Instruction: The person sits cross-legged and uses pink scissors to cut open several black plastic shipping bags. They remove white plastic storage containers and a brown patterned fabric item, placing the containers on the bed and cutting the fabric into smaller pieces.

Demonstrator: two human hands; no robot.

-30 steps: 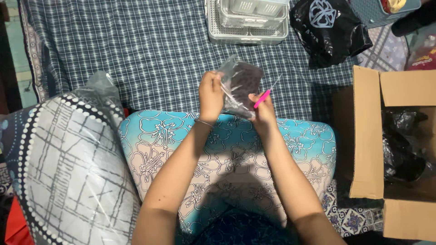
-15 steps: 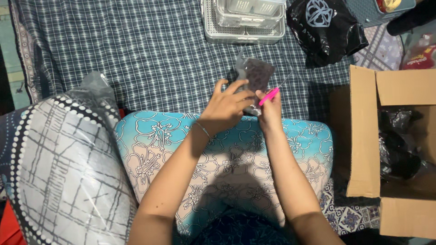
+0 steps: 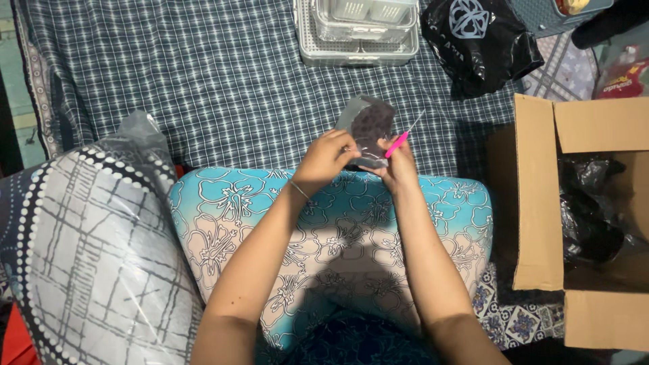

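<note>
Both hands up over the blue floral cushion [image 3: 338, 230], w/ a small clear plastic pouch of dark stuff [image 3: 368, 125] between them. Left hand [image 3: 324, 159] pinches its lower edge, fingers curled shut on it. Right hand [image 3: 399, 165] grips the other side and a thin pink-handled tool [image 3: 397, 144] too. Pouch looks light, floppy, prob. slick; best held by the edges, not the middle.

Both arms are bare, with no sleeves. The left hand [image 3: 326, 157] has a thin silver bangle [image 3: 298, 188] on its wrist. The right hand [image 3: 399, 165] has nothing on its wrist. Dark blue patterned cloth [image 3: 351, 341] covers the lap at the bottom.
</note>
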